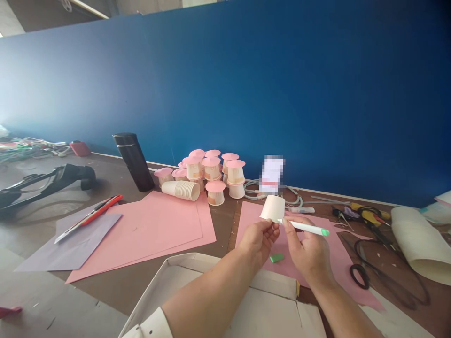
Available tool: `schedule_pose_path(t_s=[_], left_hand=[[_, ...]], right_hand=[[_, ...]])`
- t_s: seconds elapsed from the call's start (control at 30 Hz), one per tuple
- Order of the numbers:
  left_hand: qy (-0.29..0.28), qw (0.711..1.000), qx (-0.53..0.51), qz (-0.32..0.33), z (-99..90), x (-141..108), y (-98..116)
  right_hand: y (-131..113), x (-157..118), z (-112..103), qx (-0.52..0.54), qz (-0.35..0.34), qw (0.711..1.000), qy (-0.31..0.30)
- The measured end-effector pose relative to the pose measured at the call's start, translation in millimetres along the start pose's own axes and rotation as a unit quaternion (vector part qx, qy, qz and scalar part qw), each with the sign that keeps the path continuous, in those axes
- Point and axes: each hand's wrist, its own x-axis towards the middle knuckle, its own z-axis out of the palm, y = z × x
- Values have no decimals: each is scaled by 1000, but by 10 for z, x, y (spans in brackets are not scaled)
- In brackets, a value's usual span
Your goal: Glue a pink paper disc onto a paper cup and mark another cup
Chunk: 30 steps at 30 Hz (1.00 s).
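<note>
My left hand [259, 239] pinches the rim of an upside-down white paper cup [274, 208]. In my right hand [310, 249] is a white marker with a green end [308, 228], its tip at the cup's lower edge. Whether the tip touches the cup I cannot tell. Below the hands a small green marker cap [276, 257] lies on pink paper [252, 216]. Beyond, to the left, several upturned cups with pink paper discs on top [211, 169] stand in stacked groups. A nested row of plain paper cups [181, 190] lies on its side before them.
A red utility knife [89, 217] rests on purple paper [84, 249] beside pink sheets [148, 225]. Behind stands a black flask [133, 162]. An open cardboard box [197, 257] is nearest me. Cables, a phone [272, 173] and a white roll [421, 244] lie toward the blue partition [282, 84] and right.
</note>
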Motion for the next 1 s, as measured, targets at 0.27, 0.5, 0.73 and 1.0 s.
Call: schedule_pose_path(t_s=[0.27, 0.5, 0.73, 1.0], left_hand=[[-3, 1000, -3, -7, 16, -22, 5], [-5, 1000, -3, 1, 11, -23, 2], [6, 1000, -1, -4, 13, -13, 0], [-4, 1000, -10, -11, -2, -9, -5]], right_hand=[[-18, 11, 0, -6, -7, 1000, 19], [-19, -5, 15, 1, -16, 1000, 6], [-71, 18, -28, 25, -22, 998, 49], [-45, 23, -68, 18, -12, 998, 61]])
